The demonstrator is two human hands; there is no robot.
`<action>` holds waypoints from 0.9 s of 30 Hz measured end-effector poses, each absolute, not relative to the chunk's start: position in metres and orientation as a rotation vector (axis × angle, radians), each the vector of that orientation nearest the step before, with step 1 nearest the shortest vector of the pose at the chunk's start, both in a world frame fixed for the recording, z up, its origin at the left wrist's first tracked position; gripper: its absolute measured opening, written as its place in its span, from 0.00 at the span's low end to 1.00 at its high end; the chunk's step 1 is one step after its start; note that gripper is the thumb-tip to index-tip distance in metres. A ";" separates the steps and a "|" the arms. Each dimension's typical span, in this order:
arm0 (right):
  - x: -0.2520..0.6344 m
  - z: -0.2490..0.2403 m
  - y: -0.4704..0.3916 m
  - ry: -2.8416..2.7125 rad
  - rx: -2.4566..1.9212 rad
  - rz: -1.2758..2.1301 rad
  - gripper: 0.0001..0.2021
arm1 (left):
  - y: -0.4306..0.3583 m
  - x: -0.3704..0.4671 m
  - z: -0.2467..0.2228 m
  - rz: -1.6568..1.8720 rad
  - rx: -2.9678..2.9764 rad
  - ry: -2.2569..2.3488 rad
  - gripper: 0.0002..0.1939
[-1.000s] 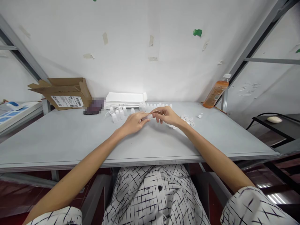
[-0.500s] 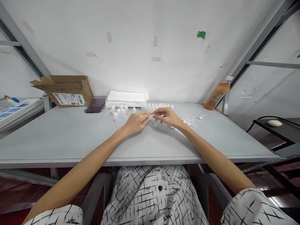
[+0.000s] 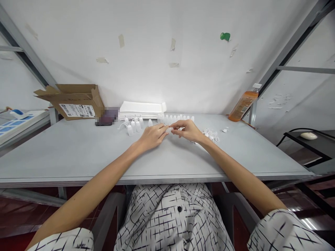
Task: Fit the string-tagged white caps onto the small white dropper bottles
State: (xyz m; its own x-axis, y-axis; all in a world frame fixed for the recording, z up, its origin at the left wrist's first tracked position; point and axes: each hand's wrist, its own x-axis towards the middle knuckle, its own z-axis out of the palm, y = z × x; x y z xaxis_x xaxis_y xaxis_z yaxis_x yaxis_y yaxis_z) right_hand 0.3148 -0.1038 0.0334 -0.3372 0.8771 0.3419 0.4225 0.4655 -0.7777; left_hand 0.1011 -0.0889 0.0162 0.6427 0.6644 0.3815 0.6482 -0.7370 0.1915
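My left hand (image 3: pixel 154 136) is closed around a small white plastic dropper bottle (image 3: pixel 169 130), just above the grey table. From the other side, the fingertips of my right hand (image 3: pixel 188 130) pinch at the top of this bottle; a thin white cord seems to lie at those fingers, its end hidden. Left of my hands stand several small white bottles (image 3: pixel 138 127), some with cords on them. Behind my hands runs a row of similar bottles (image 3: pixel 179 118). By my right wrist lies a pile of small white corded pieces (image 3: pixel 210 135).
A stack of white sheets or trays (image 3: pixel 141 108) lies against the wall. To its left are a dark blurred item (image 3: pixel 106 117) and an open cardboard box (image 3: pixel 75 101). An orange-liquid bottle (image 3: pixel 243 104) leans at the back right, and white scraps (image 3: pixel 224 130) lie nearer.
My hands stay together at the small bottle with only slight finger movement. The cord at my right fingers shows less than before. The view has shifted a little.
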 end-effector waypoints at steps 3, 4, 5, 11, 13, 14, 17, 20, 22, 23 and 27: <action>0.315 0.035 -0.105 -1.930 -1.098 0.795 0.13 | -0.088 0.101 0.016 0.682 2.814 1.123 0.18; 0.315 0.036 -0.105 -1.919 -1.098 0.824 0.14 | -0.087 0.101 0.015 0.693 2.799 1.124 0.18; 0.315 0.038 -0.106 -1.904 -1.097 0.851 0.14 | -0.087 0.101 0.015 0.708 2.774 1.124 0.19; 0.316 0.048 -0.111 -1.854 -1.040 0.901 0.14 | -0.087 0.103 0.017 0.836 2.413 0.966 0.23; 0.316 0.048 -0.111 -1.861 -1.017 0.902 0.13 | -0.090 0.104 0.020 0.816 2.257 0.901 0.23; 0.315 0.048 -0.110 -1.864 -1.012 0.903 0.13 | -0.092 0.104 0.022 0.798 2.180 0.887 0.22; 0.315 0.046 -0.110 -1.881 -1.006 0.916 0.14 | -0.096 0.104 0.028 0.750 1.956 0.859 0.18; 0.313 0.045 -0.111 -1.911 -0.993 0.927 0.14 | -0.097 0.104 0.031 0.747 1.798 0.796 0.17; 0.312 0.046 -0.112 -1.923 -0.987 0.919 0.15 | -0.096 0.105 0.031 0.749 1.743 0.766 0.18; 0.312 0.046 -0.113 -1.926 -0.987 0.911 0.15 | -0.095 0.105 0.030 0.748 1.720 0.753 0.19; 0.310 0.048 -0.116 -1.943 -0.995 0.858 0.15 | -0.093 0.106 0.031 0.718 1.593 0.737 0.18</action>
